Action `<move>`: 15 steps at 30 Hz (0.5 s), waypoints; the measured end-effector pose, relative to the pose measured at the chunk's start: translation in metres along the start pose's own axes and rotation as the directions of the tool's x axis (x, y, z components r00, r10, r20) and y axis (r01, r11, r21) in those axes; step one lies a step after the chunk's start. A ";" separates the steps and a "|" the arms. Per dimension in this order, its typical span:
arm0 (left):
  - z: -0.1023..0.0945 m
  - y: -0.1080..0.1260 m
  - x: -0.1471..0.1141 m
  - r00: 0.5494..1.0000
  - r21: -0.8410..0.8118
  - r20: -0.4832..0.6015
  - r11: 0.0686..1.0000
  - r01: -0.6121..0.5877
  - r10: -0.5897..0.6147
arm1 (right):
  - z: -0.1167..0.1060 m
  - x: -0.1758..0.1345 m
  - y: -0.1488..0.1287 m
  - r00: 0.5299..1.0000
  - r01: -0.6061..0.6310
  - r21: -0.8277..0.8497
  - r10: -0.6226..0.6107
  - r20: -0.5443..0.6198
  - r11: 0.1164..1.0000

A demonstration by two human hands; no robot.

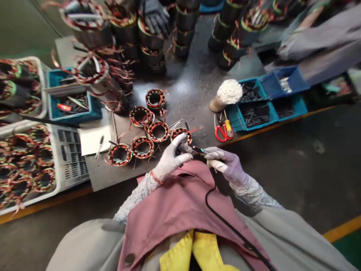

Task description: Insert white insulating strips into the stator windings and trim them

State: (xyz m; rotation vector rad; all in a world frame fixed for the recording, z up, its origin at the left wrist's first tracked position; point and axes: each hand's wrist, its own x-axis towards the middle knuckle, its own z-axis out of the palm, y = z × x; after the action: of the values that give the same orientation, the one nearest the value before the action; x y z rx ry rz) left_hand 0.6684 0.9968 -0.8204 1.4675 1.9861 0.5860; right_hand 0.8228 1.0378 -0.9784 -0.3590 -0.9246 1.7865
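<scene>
My left hand (173, 156), in a white glove, is at the table's front edge with thumb and fingers closed; what is inside them is mostly hidden. From there a thin black sleeved wire (199, 149) with a pale greenish end reaches across to my right hand (227, 164). That hand, in a white and lilac glove, pinches the wire's end between curled fingers. Just behind my left hand lies a wound stator ring (181, 131), partly covered by it. Several more copper-wound rings (158, 131) lie to the left, with loose wire ends.
Red-handled scissors (220, 133) and a yellow-handled tool (228, 129) lie right, before blue bins (255, 114) of black tubes. A white-topped roll (229, 92) stands nearby. Left are stator stacks (105, 84), a pen on paper (100, 145) and a white crate (72, 154). A co-worker's gloved hand (155, 17) is at the back.
</scene>
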 end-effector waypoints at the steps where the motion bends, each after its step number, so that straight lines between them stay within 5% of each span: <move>1: 0.015 -0.002 0.008 1.000 0.045 0.021 0.999 -0.009 0.008 | -0.018 -0.004 0.005 1.000 -0.002 -0.014 0.002 0.021 1.000; 5: 0.083 -0.016 0.044 0.946 0.243 0.323 0.969 -0.051 -0.031 | -0.092 -0.029 0.029 0.996 -0.024 -0.034 0.027 0.085 0.999; 8: 0.130 -0.025 0.063 0.783 0.393 0.610 0.904 -0.170 -0.118 | -0.131 -0.055 0.047 0.989 -0.049 -0.064 0.057 0.134 0.997; 10: 0.151 -0.028 0.066 0.637 0.454 0.745 0.850 -0.268 -0.197 | -0.140 -0.073 0.055 0.982 -0.042 -0.084 0.056 0.179 0.996; 12: 0.163 -0.028 0.060 0.541 0.467 0.798 0.839 -0.279 -0.264 | -0.136 -0.090 0.060 0.985 -0.023 -0.098 0.039 0.168 0.995; 15: 0.170 -0.026 0.041 0.527 0.452 0.794 0.873 -0.180 -0.302 | -0.120 -0.110 0.062 0.999 -0.018 -0.125 0.024 0.046 0.992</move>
State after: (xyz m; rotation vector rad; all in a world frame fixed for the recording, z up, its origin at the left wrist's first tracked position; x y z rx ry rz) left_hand 0.7587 1.0288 -0.9694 1.5020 1.3571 -0.6821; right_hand 0.9019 0.9800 -1.1228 -0.4084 -1.0732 1.7674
